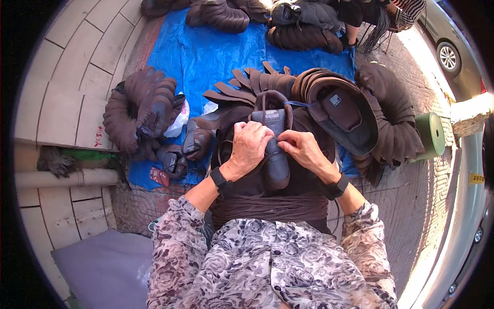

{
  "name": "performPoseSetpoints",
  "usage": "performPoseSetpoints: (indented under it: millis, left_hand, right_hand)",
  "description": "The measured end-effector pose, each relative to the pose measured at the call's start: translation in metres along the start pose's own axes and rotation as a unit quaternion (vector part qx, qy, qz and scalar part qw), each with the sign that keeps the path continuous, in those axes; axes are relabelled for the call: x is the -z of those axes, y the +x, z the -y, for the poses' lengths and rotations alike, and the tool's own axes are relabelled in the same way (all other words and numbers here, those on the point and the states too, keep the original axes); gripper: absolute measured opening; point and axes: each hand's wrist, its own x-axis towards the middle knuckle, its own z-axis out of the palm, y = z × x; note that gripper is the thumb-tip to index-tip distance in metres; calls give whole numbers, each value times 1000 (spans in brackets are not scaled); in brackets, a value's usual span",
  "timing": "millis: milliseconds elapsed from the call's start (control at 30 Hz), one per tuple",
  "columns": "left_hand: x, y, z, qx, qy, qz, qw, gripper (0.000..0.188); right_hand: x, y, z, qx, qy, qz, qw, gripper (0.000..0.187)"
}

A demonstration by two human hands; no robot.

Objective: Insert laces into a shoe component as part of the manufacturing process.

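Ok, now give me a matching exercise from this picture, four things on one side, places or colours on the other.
1. Shoe upper
2. Tarp
3. Cylinder
4. Flat sheet

A. Green
B. Lower left of the picture
C. Between the left hand and right hand
D. Blue

Pairs: 1-C, 2-D, 3-A, 4-B

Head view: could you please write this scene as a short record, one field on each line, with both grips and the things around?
Work item: dark grey shoe upper, in the lap, toe toward the person
Left grip: fingers bent, at the upper's left side
Right grip: thumb and fingertips at its right side
Pinched lace: cannot tell
Left pile: nested brown uppers, curled round
Right pile: nested brown uppers, curved
Ground cover: blue tarp
Far right: green cylinder; car beyond
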Motion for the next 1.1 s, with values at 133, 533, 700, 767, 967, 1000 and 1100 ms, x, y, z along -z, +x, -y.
performPoseSetpoints:
  millis: [133, 533, 700, 767, 967, 1000, 1100]
  left_hand:
    - [-4, -3, 4, 2, -15, 6, 1000, 5]
    - [12, 23, 7, 167, -299, -47, 938, 16]
    - [21, 59, 3, 211, -503, -131, 828, 45]
    - [23, 61, 9, 211, -507, -135, 825, 44]
    - [24, 59, 14, 225, -566, -150, 779, 34]
    - [25, 58, 16, 236, -584, -147, 763, 31]
    - [26, 56, 20, 254, -600, -135, 746, 28]
  right_hand:
    - [-4, -4, 4, -19, 5, -13, 1000, 14]
    - [16, -6, 115, 38, 429, 12, 902, 8]
    - [28, 52, 65, -17, 415, -84, 906, 9]
    - [16, 65, 57, 2, 374, -106, 922, 8]
    - [-8, 77, 55, 0, 390, -65, 918, 13]
    - [-9, 77, 55, -11, 397, -45, 917, 13]
    - [-12, 79, 56, -48, 408, -50, 910, 13]
